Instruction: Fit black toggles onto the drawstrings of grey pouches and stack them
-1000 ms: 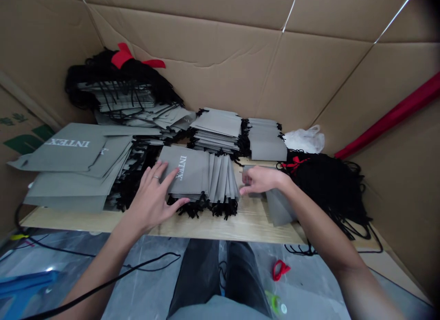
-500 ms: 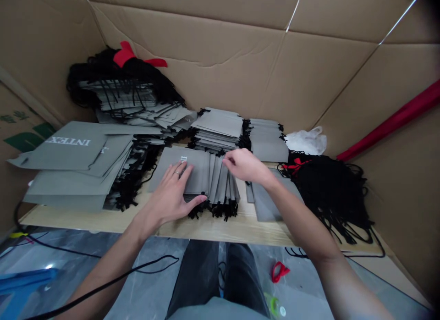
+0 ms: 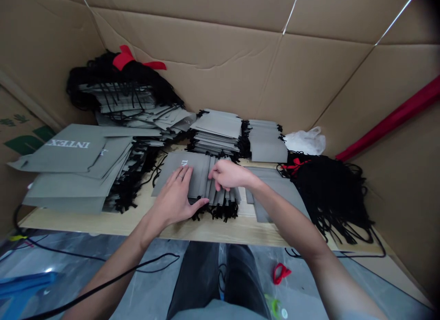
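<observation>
A fanned stack of flat grey paper bags point(image 3: 172, 162) with black cord handles lies before me on the wooden board. My left hand point(image 3: 177, 194) rests flat on the top bag, fingers stretched and thumb spread towards the cords, partly covering white lettering. Over the fanned edges, my right hand point(image 3: 228, 174) has its fingers curled and its thumb and forefinger together. Its fingertips touch the bag edges; whether one is pinched between them is hidden. Black cord ends point(image 3: 225, 212) stick out along the stack's near side.
Larger grey INTEX bags point(image 3: 68, 155) are piled at left. Black cords with a red tie point(image 3: 123, 58) top a pile behind them. More bag stacks point(image 3: 216, 123) stand at the back. Flat grey pieces point(image 3: 275, 196) and a black cord bundle point(image 3: 330, 191) lie right. Cardboard walls point(image 3: 220, 49) surround the board.
My right hand has moved left and slightly down across the fanned bag edges, towards my left hand. My left hand stays on the top bag.
</observation>
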### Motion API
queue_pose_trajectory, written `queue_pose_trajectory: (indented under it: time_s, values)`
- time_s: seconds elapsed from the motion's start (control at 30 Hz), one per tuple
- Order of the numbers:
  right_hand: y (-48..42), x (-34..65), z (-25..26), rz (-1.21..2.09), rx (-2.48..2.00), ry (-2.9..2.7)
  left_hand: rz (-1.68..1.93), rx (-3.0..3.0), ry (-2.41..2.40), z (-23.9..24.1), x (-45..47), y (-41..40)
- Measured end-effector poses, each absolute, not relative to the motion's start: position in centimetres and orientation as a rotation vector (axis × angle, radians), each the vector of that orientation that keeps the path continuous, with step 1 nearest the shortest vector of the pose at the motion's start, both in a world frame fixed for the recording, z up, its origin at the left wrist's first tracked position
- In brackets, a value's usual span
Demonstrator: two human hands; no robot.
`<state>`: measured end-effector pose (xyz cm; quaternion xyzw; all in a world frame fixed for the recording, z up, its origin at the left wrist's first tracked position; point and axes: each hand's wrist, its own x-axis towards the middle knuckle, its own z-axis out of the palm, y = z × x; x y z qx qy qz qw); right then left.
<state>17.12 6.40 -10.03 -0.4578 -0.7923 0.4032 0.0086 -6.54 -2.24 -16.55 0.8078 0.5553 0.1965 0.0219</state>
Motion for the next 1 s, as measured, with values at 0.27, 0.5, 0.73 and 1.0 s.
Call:
queue_pose_trajectory:
  time_s: [0.27, 0.5, 0.73, 1.0]
  values:
    - [6.0, 16.1, -9.8, 1.514, -1.39, -2.225, 0.605, 2.481, 1.737, -16.5, -6.3, -2.4]
    - [5.2, 16.4, -7.9, 1.53, -1.29, -2.166, 0.698, 2.469, 1.726, -16.3, -6.7, -2.3]
    - [6.9, 17.8, -9.7, 1.246, -1.598, -2.236, 0.835, 2.418, 1.775, -16.2, -6.2, -1.7]
    - [7.7, 17.2, -11.1, 1.367, -1.649, -2.239, 0.776, 2.452, 1.669, -16.5, -3.9, -1.6]
